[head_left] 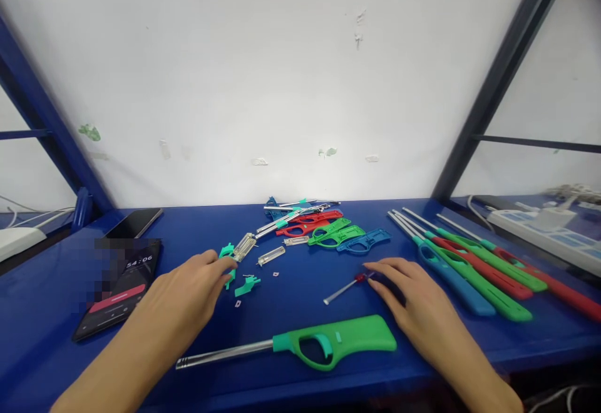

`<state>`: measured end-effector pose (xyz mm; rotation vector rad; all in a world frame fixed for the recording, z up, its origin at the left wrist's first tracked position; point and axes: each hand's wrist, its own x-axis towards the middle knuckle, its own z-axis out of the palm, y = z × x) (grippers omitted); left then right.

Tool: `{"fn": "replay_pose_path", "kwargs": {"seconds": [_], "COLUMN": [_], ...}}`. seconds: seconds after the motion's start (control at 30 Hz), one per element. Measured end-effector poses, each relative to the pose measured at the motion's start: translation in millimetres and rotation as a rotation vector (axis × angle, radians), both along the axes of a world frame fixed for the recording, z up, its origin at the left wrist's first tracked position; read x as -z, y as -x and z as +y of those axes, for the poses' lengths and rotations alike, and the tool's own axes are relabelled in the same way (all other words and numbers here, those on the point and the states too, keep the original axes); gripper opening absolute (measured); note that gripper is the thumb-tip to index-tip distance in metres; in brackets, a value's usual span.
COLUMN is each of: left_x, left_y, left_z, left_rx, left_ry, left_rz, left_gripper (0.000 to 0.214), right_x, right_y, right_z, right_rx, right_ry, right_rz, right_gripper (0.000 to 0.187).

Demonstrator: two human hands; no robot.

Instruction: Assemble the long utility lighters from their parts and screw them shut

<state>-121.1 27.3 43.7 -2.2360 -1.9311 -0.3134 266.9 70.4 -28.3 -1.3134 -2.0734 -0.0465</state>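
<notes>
My right hand [408, 288] grips a small screwdriver [345, 292] with a pale shaft, a red collar and a dark handle partly hidden by my fingers. Its tip points left, over the tabletop. My left hand [200, 281] has its fingers bent together at small teal plastic parts [226, 250]; whatever they pinch is hidden. Just right of it lies a loose teal trigger piece [246, 285], with tiny metal bits around it. In front of both hands, a green gas lighter [361, 335] with a long metal tube lies flat, tube to the left.
Clear fuel cartridges [271, 255] lie mid-table. Behind them are opened green casings [335, 233], a blue casing [365, 241], red casings and metal tubes. Several whole lighters [469, 256] fan out at right. Two phones [126, 288] lie at left. A power strip [549, 231] is beyond the right post.
</notes>
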Motion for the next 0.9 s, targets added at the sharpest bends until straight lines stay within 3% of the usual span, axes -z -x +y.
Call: {"fn": "replay_pose_path", "kwargs": {"seconds": [0.27, 0.57, 0.77, 0.9], "left_x": [8.3, 14.2, 2.5, -5.9], "left_y": [-16, -13, -15, -19], "left_z": [15, 18, 7, -1], "left_rx": [0.035, 0.036, -0.046, -0.053], "left_ry": [0.034, 0.007, -0.109, -0.194], "left_rz": [0.103, 0.113, 0.091, 0.079], "left_gripper": [0.038, 0.031, 0.035, 0.032], "right_x": [-5.7, -14.7, -24.6, -19.3], "right_y": [2, 6, 5, 5], "right_z": [-6, -17, -25, -22], "right_rx": [-0.02, 0.024, 0.036, -0.002], "right_ry": [0.06, -0.014, 0.088, 0.108], "right_rz": [0.054, 0.229, 0.445, 0.339], "right_gripper": [0.033, 0.034, 0.027, 0.028]}}
